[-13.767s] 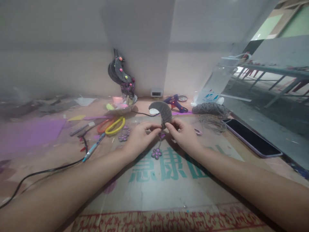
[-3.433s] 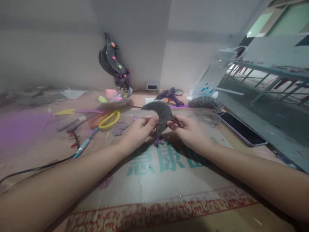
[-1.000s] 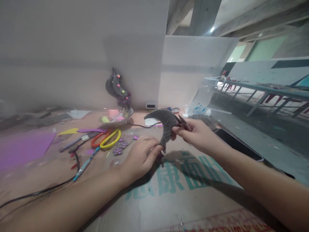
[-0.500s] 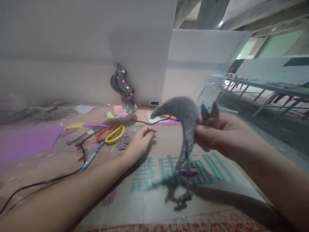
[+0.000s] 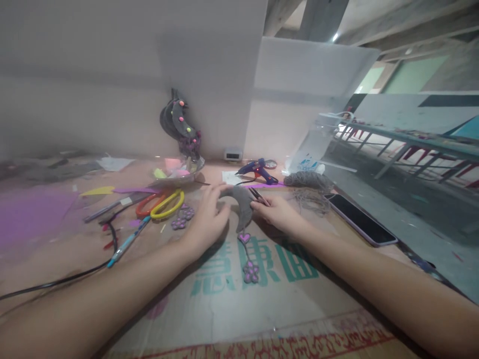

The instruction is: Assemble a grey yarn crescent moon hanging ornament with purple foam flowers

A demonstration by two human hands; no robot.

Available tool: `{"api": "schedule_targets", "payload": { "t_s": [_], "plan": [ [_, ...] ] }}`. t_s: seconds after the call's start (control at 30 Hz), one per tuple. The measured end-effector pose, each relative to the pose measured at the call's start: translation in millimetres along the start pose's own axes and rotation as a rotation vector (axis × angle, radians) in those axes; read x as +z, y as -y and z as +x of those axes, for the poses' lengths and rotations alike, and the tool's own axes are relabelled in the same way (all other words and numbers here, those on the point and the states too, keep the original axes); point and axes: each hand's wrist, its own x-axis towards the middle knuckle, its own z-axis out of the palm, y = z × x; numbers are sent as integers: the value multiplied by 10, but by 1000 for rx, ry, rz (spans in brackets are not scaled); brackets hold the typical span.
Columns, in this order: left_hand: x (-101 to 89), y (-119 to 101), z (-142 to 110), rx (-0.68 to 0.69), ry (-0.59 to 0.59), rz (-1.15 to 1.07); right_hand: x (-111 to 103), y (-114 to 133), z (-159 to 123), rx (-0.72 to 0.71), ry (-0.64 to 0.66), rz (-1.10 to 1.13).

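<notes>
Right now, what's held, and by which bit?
Right fingers pinch dark pointed pieces behind their tips. Left fingers meet the grey crescent at its upper end; grip unclear.

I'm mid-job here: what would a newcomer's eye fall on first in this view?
Probably the grey crescent at the centre, between the left hand and right hand, with a purple heart and a purple-and-grey flower in line below it. Next might come the dark, crescent-shaped piece with bright dots at the back left, and the vivid yellow loop left of the left hand.
</notes>
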Motion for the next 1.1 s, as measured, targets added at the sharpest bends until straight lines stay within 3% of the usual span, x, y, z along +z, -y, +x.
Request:
{"api": "schedule_targets", "payload": {
  "t_s": [0.1, 0.23, 0.37, 0.47, 0.63, 0.77, 0.93, 1.1],
  "plan": [
    [-17, -119, -51, 121, 109, 113, 11, 29, 0, -118, -72, -39],
    [-18, -166, -83, 123, 233, 189, -160, 53, 23, -190, -124, -201],
    [-9, -79, -57, 59, 224, 168, -414, 9, 76, -234, -110, -452],
    [1, 0, -32, 33, 236, 162, -465, -142, 127, -264, -100, -647],
    [7, 28, -37, 19, 347, 236, -376, -349, 152, -391, -122, -862],
    [-47, 5, 0, 78, 416, 295, -259, -164, -15, -609, -139, -753],
    [-202, 35, 146, 213, 556, 260, -16, 88, -314, -755, 53, -679],
    [-264, 129, 212, 315, 561, 268, 100, -15, -320, -727, 132, -740]
  ]
}}
